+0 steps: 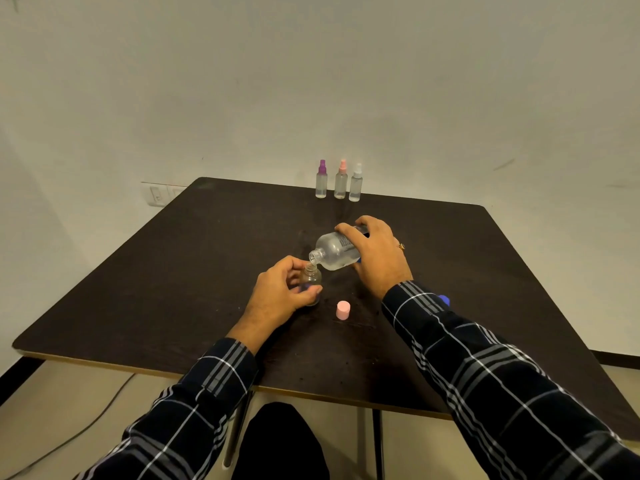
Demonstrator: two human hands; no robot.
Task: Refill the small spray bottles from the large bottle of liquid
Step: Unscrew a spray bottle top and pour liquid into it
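My right hand [377,256] grips the large clear bottle [332,251], tilted with its open mouth down to the left. The mouth hangs just over the open neck of a small clear bottle [311,277] standing on the dark table [173,289]. My left hand [280,289] holds that small bottle upright, with fingers and thumb round its body. A pink cap [343,310] stands on the table just right of the small bottle. A blue object [444,300] shows partly behind my right sleeve.
Three capped small spray bottles stand in a row at the table's far edge: purple top [321,180], pink top [341,181], white top [356,183]. A wall socket [157,195] sits behind the far left corner. A cable [86,424] runs over the floor at the left.
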